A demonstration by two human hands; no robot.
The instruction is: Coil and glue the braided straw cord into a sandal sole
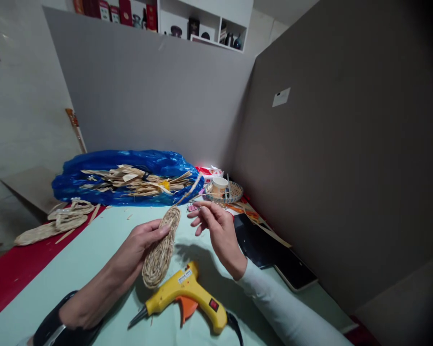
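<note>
My left hand (146,238) is closed on a long oval sole of coiled, braided straw (160,250), thumb on its upper face. From the sole's far end a loose straw strand (189,190) sticks up to the right. My right hand (216,226) is beside that end, apart from the sole, with thumb and forefinger pinched together and the other fingers loosely bent. Something thin seems to be at its fingertips, too small to name. Below both hands lies a yellow hot glue gun (187,288) with an orange trigger, its nozzle pointing left.
A blue plastic bag (104,161) of dry husk strips (137,180) lies at the back. Finished-looking straw soles (54,228) rest at left. A paper cup (220,186) stands by a woven basket (236,192). At right are a black tablet-like slab (250,240) and a phone (296,271).
</note>
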